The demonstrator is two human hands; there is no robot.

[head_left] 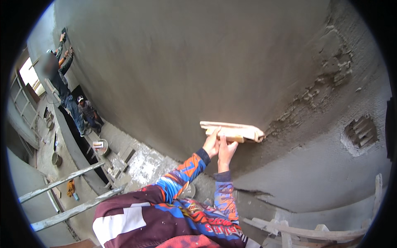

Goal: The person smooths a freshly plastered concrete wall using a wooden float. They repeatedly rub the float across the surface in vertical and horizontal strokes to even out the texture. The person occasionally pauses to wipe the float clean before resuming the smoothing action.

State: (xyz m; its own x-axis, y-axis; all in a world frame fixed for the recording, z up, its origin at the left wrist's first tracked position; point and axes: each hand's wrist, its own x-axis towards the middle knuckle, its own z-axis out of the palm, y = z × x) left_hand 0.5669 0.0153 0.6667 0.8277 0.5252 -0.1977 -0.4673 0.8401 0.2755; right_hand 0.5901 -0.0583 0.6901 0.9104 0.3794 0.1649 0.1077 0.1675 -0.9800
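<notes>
Pale wood makes the one float (248, 132) that we see near the middle, held up at one wide, grey, plastered wall (186, 70); two hands are on it, both from the lower side; the left hand (211, 144) has its fingers curled round the float's block-like lower part; the right hand (226, 153) is just beside it, with its fingers bent in and gripping the same part; some fingertips are hidden from us; whether the whole face of the float touches the wall, we cannot tell; to the right of it we notice one rough, crumbly band of plaster (318, 84) and one squarish recess (362, 131); at the left we count at least two co-workers, the upper one (62, 80) with raised arms near one dark flat tool (64, 33), the lower one (87, 110) in a cap; we find also one bucket (107, 149) with a pale object on top, two pale rails (62, 181) and one orange cloth-like thing (71, 188)
</notes>
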